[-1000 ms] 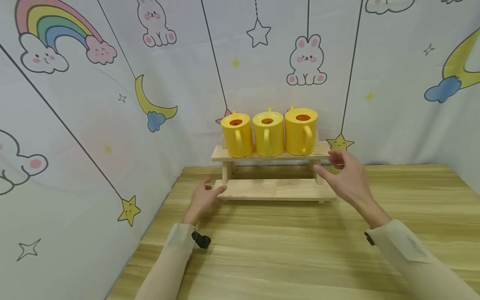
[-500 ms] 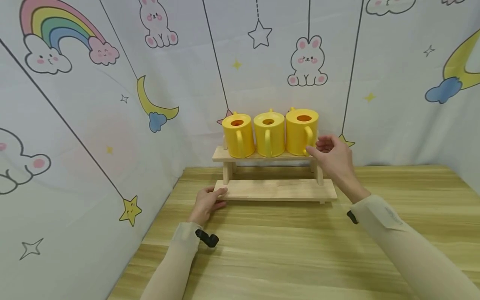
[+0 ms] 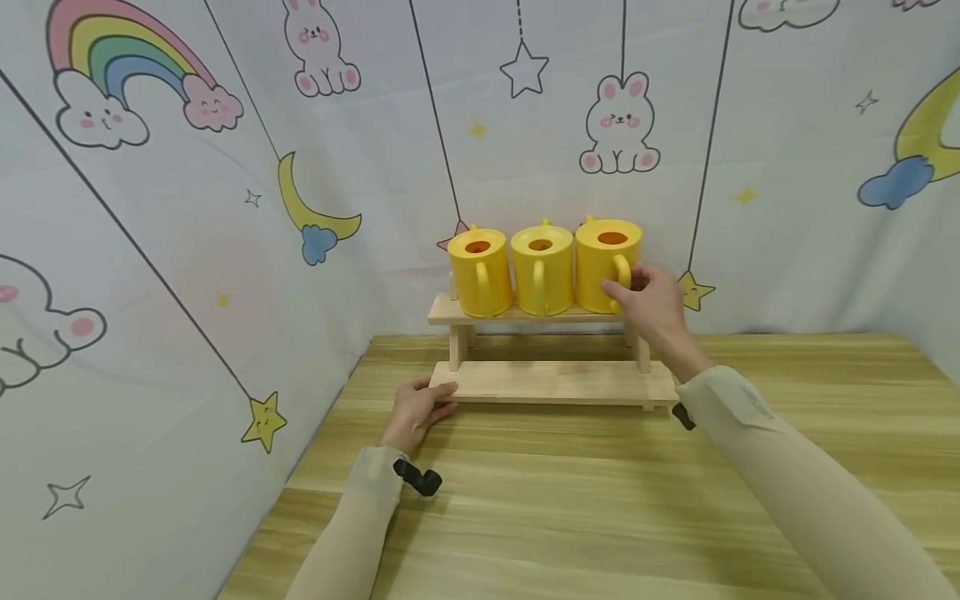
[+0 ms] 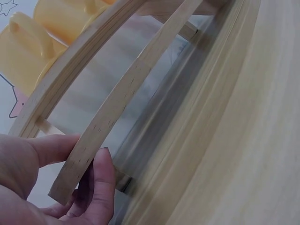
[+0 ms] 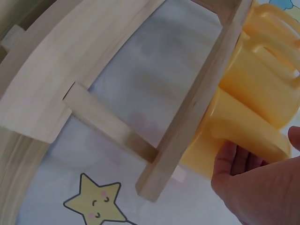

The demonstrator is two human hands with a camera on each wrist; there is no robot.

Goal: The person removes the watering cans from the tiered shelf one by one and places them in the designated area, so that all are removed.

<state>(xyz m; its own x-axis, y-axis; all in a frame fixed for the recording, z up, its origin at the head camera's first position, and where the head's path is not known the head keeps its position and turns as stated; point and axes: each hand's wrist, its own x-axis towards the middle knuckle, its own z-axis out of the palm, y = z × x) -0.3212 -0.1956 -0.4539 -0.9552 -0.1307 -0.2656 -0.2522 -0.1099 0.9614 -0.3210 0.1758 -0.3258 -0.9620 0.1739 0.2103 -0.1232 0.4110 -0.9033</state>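
Observation:
Three yellow mugs stand in a row on the upper shelf of a two-tier wooden rack (image 3: pixel 555 383). Each has a round hole in its top and a handle facing me. My right hand (image 3: pixel 654 310) holds the handle of the right mug (image 3: pixel 595 268); in the right wrist view its fingers curl behind that handle (image 5: pixel 253 136). Beside it are the middle mug (image 3: pixel 557 283) and the left mug (image 3: pixel 463 279). My left hand (image 3: pixel 410 415) pinches the left end of the lower board (image 4: pixel 112 108), thumb on one face and fingers on the other.
The rack stands at the back of a wood-grain table (image 3: pixel 555 500), near a white curtain (image 3: pixel 525 167) printed with rabbits, stars and moons. Another printed curtain (image 3: pixel 150 350) runs along the table's left side.
My right hand has moved left from beside the rack to the right mug's handle and grips it. My left hand has closed on the lower board's end. The mugs stay in place.

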